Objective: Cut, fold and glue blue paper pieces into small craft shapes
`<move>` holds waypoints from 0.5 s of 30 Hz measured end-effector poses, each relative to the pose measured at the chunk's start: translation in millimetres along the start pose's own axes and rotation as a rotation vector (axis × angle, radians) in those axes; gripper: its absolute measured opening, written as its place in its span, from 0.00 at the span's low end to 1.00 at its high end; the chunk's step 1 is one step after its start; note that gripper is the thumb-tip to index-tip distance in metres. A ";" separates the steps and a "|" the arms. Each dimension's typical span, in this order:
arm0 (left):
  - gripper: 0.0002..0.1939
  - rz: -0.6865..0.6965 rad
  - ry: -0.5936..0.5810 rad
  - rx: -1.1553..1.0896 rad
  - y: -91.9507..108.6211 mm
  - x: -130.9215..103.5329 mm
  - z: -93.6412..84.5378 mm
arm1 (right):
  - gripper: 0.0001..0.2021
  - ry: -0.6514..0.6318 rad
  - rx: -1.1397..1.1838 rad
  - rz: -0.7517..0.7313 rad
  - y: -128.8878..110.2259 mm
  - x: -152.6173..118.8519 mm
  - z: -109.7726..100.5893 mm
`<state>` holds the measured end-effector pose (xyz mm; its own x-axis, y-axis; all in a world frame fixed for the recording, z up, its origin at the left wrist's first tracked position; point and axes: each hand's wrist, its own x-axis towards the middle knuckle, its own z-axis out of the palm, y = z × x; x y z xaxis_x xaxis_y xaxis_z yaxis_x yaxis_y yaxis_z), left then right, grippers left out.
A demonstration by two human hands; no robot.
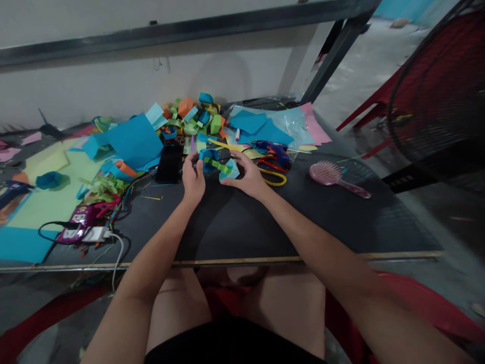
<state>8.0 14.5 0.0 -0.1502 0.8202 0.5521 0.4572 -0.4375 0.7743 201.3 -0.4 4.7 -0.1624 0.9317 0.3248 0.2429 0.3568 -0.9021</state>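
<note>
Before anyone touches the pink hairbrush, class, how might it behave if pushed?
The pink hairbrush would likely feel stiff, since its glossy handle looks like hard plastic. It might slide or pivot on the tabletop rather than roll, given its broad head.

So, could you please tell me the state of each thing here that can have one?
Left hand, fingers holding the blue ring.
Right hand, fingers holding the pale piece.
Green strip, creased, spanning ring to pale piece.
Phone, flat, screen dark.
Brush, lying bristles up.
Charger, white cable plugged in.
Fan, on or off: cannot tell.
</note>
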 end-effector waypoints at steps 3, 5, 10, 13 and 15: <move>0.27 0.101 -0.062 0.039 9.1 -3.5 -0.9 | 0.48 0.045 -0.055 -0.051 -3.6 -2.3 5.7; 0.26 0.114 -0.118 -0.002 13.6 -6.3 -0.1 | 0.44 0.053 -0.095 -0.059 -5.5 -3.2 8.0; 0.26 0.050 -0.255 -0.161 13.2 -8.1 3.8 | 0.43 0.033 -0.220 -0.076 -6.7 -3.2 8.9; 0.25 0.060 -0.311 -0.156 10.9 -5.4 4.3 | 0.48 0.048 -0.284 -0.108 -2.9 -2.2 8.4; 0.26 0.070 -0.350 -0.146 11.8 -3.8 3.3 | 0.52 0.056 -0.296 -0.104 -0.2 -1.5 8.2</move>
<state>16.8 7.5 6.1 0.1966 0.8515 0.4860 0.3220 -0.5243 0.7883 193.6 -2.5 2.1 -0.1503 0.8888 0.4330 0.4968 0.4465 -0.7442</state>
